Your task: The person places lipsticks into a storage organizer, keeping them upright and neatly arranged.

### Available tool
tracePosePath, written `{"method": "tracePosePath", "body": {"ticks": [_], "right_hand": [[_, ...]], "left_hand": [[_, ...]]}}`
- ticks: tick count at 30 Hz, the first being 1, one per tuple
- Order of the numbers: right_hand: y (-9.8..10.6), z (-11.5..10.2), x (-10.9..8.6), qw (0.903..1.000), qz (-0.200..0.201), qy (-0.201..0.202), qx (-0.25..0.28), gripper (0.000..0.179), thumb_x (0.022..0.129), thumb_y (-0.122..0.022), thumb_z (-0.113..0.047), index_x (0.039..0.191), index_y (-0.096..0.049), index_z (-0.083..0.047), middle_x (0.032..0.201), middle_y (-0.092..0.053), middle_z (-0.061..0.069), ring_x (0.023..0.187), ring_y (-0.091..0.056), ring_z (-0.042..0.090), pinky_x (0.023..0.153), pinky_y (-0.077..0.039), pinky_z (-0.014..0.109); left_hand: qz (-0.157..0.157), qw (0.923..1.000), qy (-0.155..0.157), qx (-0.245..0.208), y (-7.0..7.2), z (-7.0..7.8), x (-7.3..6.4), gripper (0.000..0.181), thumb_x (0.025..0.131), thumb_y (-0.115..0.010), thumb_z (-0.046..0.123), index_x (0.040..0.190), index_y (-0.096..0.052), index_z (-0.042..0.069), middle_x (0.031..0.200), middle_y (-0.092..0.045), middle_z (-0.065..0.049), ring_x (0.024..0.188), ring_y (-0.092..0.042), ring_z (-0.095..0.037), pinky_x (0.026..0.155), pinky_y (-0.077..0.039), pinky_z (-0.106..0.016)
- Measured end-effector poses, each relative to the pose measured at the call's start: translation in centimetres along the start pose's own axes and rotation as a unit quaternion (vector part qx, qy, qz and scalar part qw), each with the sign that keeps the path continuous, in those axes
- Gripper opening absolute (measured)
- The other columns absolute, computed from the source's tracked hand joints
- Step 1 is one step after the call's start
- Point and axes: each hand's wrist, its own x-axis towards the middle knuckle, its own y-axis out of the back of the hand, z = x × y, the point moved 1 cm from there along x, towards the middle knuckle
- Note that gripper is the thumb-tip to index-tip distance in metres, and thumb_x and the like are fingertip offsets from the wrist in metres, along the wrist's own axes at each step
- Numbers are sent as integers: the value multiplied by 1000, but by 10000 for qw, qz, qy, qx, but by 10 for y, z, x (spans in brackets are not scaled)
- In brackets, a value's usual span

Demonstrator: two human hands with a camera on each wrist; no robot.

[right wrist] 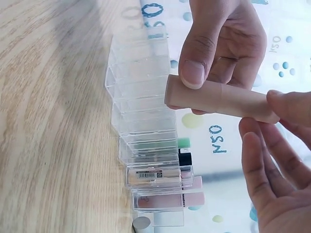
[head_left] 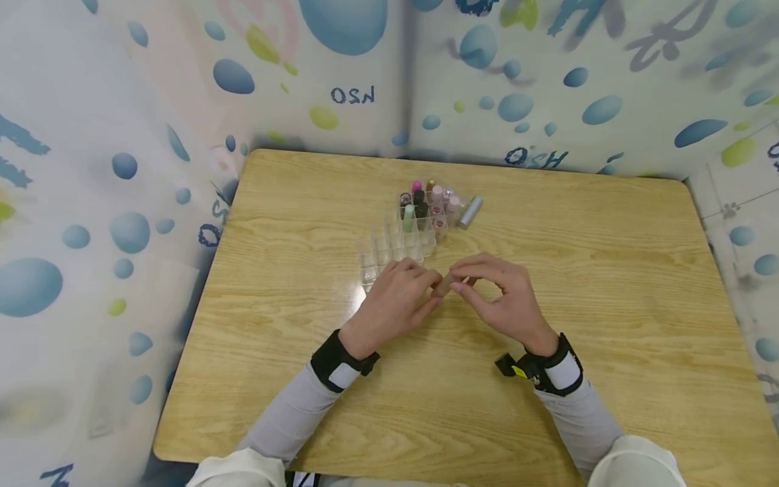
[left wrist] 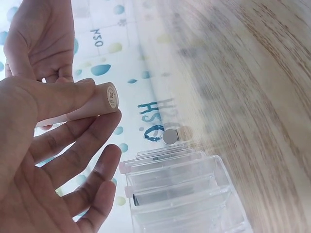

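A beige lipstick tube (head_left: 445,285) is held between both hands above the table. My left hand (head_left: 394,297) pinches its base end between thumb and fingers; a round label shows on that end in the left wrist view. At the other end, my right hand (head_left: 504,297) grips the lipstick tube (right wrist: 218,97) with thumb and fingertips. The right wrist view shows it nearly level, tilted slightly, with a faint seam around its middle. Just beyond the left hand stands a clear stepped organizer (head_left: 380,256), its nearer compartments bare.
Several cosmetic tubes fill the organizer's far compartments, among them a green tube (head_left: 408,218) and a pink-capped one (head_left: 416,185). A silver tube (head_left: 470,212) lies on the wooden table (head_left: 608,284) beside the organizer's right side. Patterned walls border the table's back and left.
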Motion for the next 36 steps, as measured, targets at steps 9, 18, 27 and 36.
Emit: {"method": "tracePosePath", "body": {"ticks": [9, 18, 27, 36], "right_hand": [[0, -2, 12, 9986, -104, 141, -492, 21, 83, -80, 3, 103, -83, -4, 105, -77, 5, 85, -71, 13, 73, -59, 26], [2, -1, 29, 9978, -7, 286, -603, 20, 82, -82, 2, 101, -83, -3, 104, -77, 8, 85, -71, 17, 72, -58, 26], [3, 1, 48, 9973, 247, 253, -644, 19, 80, -83, 3, 99, -83, -3, 103, -76, 10, 83, -70, 18, 71, -57, 31], [-3, -3, 68, 9955, 481, 280, -761, 13, 81, -81, 7, 94, -82, 4, 99, -75, 17, 80, -68, 26, 68, -54, 40]], "left_hand": [[114, 9999, 111, 13, 7, -3, 0, 18, 94, -74, 29, 106, -74, 15, 100, -78, -1, 99, -65, -25, 82, -51, -40], [86, 9953, 752, 604, 17, -15, -2, 39, 92, -76, 32, 125, -71, 11, 125, -69, -8, 112, -60, -34, 90, -52, -48], [-79, 9866, 1347, 919, 22, -21, -7, 47, 94, -73, 34, 132, -67, 8, 141, -59, -16, 129, -51, -44, 101, -46, -59], [-149, 9858, 1253, 1110, 20, -23, -10, 41, 94, -72, 28, 130, -67, 9, 134, -65, -15, 132, -51, -47, 108, -43, -61]]}}
